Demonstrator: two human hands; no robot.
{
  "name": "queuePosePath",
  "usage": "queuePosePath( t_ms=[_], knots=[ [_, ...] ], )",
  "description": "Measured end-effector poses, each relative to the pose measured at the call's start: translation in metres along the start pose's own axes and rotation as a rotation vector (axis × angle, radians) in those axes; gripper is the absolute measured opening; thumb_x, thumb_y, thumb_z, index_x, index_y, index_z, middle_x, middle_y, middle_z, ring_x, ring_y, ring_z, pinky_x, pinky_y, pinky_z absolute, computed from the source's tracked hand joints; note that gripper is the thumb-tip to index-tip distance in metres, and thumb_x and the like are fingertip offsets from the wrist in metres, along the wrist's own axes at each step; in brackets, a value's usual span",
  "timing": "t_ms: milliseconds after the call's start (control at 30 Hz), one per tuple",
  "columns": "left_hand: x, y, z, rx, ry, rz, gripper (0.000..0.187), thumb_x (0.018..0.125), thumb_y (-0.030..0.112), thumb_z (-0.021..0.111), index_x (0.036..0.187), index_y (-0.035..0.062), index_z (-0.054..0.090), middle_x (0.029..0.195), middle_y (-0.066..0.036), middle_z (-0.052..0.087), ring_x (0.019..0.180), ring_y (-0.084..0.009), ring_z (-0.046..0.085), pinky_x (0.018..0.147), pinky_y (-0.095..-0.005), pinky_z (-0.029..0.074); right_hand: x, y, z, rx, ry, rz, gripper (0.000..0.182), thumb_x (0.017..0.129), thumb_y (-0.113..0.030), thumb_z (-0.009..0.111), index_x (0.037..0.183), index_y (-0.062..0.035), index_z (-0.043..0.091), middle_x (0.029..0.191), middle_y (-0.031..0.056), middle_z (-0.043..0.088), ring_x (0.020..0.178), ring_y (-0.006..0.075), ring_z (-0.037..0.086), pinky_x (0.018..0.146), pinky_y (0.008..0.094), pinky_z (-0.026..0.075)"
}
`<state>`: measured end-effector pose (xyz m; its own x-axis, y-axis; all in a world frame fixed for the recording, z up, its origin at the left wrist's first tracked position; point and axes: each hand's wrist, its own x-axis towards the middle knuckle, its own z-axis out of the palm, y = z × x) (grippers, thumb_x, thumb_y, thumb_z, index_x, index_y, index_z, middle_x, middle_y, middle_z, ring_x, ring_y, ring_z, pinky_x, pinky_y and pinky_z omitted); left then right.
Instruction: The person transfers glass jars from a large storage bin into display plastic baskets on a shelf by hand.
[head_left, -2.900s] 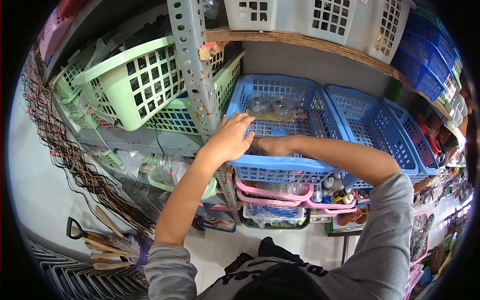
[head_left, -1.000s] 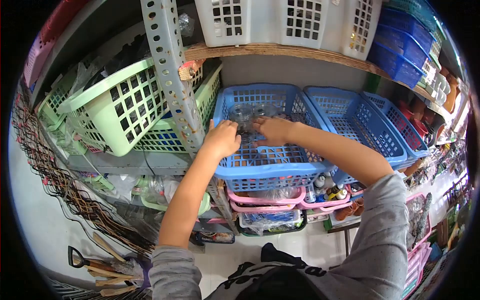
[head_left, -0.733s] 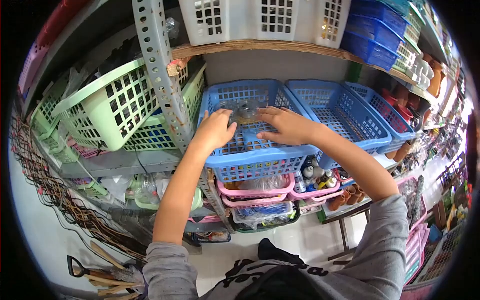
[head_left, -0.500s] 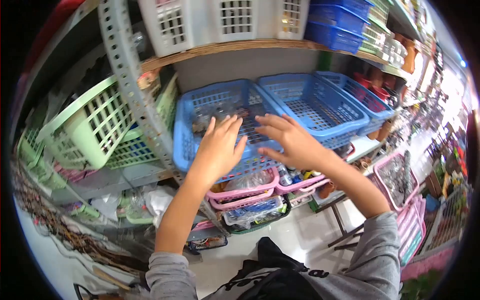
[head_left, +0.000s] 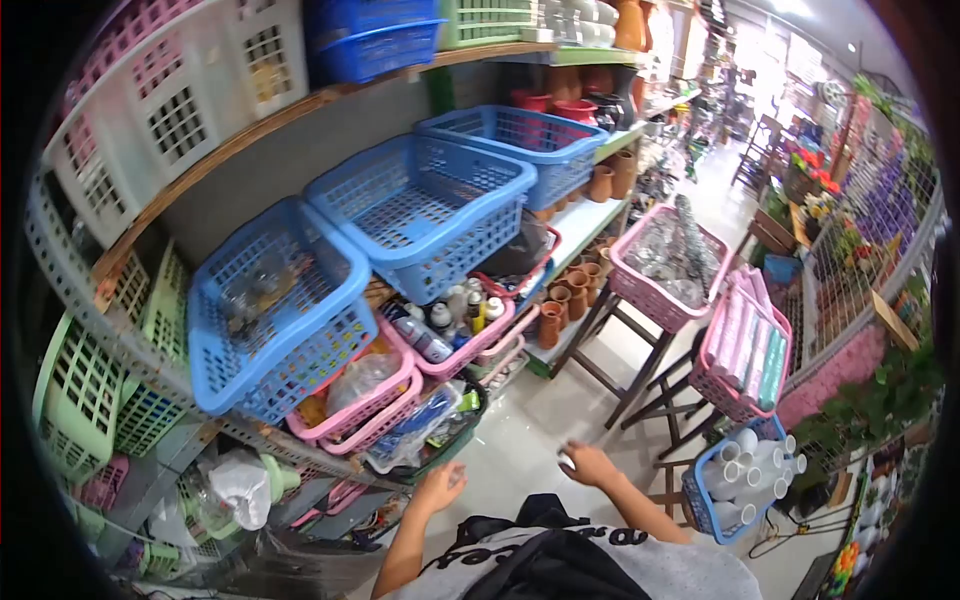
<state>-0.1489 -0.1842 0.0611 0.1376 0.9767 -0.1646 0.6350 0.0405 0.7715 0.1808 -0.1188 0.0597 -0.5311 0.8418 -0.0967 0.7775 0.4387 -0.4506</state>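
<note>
My left hand (head_left: 438, 488) is low in front of my body, its fingers loosely curled and apart with nothing seen in them. Across from it, my right hand (head_left: 590, 466) hangs over the floor, thumb and fingers apart, holding nothing. Nearest to my left hand is a dark green basket (head_left: 470, 422) with plastic-wrapped items on the lower shelf. On the shelf above stand a blue basket (head_left: 300, 360) with a few clear items inside, a second blue basket (head_left: 450, 235), and a third blue basket (head_left: 560, 150) farther along.
Pink baskets (head_left: 395, 405) with bottles and bags sit under the blue ones. To the right, a pink basket (head_left: 650, 305) of clear-wrapped goods rests on a stool. Beyond it are another pink basket (head_left: 735, 400) and a blue basket (head_left: 705, 515) of white vases. Clay pots (head_left: 575, 285) line the shelf.
Both hands have drawn back and down from above the near blue basket toward my body. The view has turned right, showing more of the aisle and the stools.
</note>
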Motion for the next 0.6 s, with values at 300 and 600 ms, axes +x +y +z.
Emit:
queuePosePath(
  t_ms=[300, 600],
  knots=[
    [-0.009, -0.117, 0.144, 0.115, -0.363, -0.441, 0.045, 0.081, 0.037, 0.057, 0.112, 0.0047, 0.057, 0.109, -0.017, 0.061, 0.103, -0.0297, 0.058, 0.089, -0.0365, 0.045, -0.215, 0.138, 0.160, -0.021, -0.585, 0.568, 0.028, 0.073, -0.028, 0.060, 0.094, -0.0097, 0.067, 0.098, 0.0179, 0.064, 0.094, 0.0344, 0.061, 0.080, 0.0430, 0.049],
    [0.057, -0.138, 0.189, -0.094, -0.589, -0.599, 0.053, 0.087, 0.045, 0.047, 0.102, -0.0043, 0.062, 0.093, -0.016, 0.065, 0.085, -0.0209, 0.060, 0.077, -0.0338, 0.046, -0.257, 0.154, 0.224, 0.425, -0.435, 0.824, 0.027, 0.067, -0.018, 0.059, 0.088, -0.0052, 0.068, 0.090, 0.0193, 0.064, 0.087, 0.0339, 0.063, 0.074, 0.0380, 0.050]
  ],
)
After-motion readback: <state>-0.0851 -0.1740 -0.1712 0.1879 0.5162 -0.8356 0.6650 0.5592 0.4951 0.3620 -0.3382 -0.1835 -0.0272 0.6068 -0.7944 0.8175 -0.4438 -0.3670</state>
